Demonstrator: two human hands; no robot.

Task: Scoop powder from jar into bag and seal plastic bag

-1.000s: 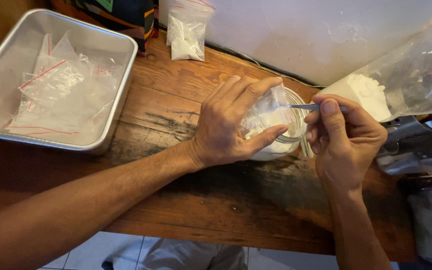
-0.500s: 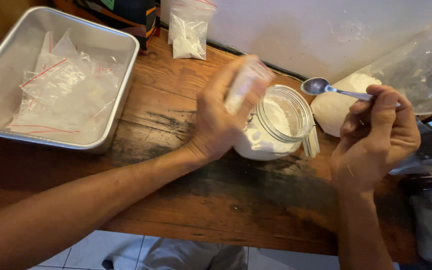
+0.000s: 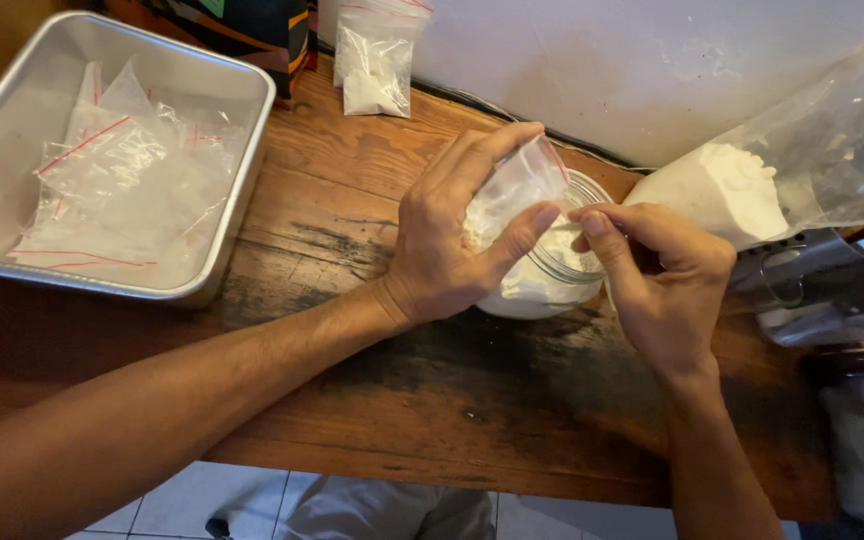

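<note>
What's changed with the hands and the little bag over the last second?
The right hand swung its spoon out toward the big powder bag, then came back beside the glass jar; the spoon is now hidden. The left hand kept hold of the small clear bag over the jar. The metal tray and the wooden table did not move.

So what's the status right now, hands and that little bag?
Left hand holds small clear bag over glass jar. Right hand pinches at bag's mouth. Nothing in the way.
</note>
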